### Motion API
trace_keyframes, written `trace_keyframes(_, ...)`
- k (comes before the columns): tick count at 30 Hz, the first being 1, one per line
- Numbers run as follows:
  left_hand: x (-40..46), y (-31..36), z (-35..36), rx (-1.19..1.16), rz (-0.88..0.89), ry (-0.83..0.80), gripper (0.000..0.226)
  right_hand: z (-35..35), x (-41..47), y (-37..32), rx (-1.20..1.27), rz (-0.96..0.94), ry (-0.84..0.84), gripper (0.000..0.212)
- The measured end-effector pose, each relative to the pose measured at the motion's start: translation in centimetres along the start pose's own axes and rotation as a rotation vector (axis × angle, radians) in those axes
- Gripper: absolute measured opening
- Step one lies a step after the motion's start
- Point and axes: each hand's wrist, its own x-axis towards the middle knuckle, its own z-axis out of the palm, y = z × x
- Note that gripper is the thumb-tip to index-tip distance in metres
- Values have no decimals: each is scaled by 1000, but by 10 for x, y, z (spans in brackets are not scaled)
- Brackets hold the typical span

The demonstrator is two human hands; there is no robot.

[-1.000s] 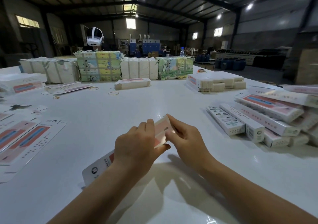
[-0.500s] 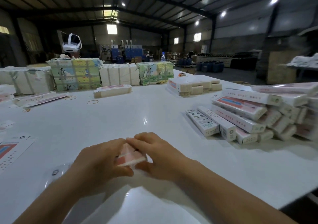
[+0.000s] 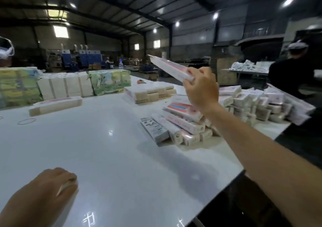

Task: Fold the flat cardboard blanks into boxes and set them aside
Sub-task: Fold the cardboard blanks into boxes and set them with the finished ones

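My right hand grips one end of a folded white and pink box. It holds the box in the air, tilted up and away, above the pile of folded boxes on the right side of the white table. My left hand lies low on the table at the lower left with its fingers loosely bent. A pale strip shows under its fingertips, and I cannot tell what it is.
Wrapped bundles and white packs line the far edge. A stack of blanks sits behind the pile, and one long box and a rubber band lie at far left. A person stands at right, beyond the table's edge.
Both hands were pressing the box together in front of me. Now my right hand alone has lifted it up and to the right over the pile, my left hand has let go, and my view has turned right.
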Motion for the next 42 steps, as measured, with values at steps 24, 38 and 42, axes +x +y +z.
trace_keyframes(24,-2,50,-30,43,-187,-93,22,121,-179,-132,80,-538,-859,29)
trace_keyframes(38,-17,-92,-160,172,-793,-233,47,174,-191,-108,284,-417,-764,21)
trace_keyframes(42,-83,-161,-204,443,-1275,-223,92,193,-189,-102,279,-387,-764,21)
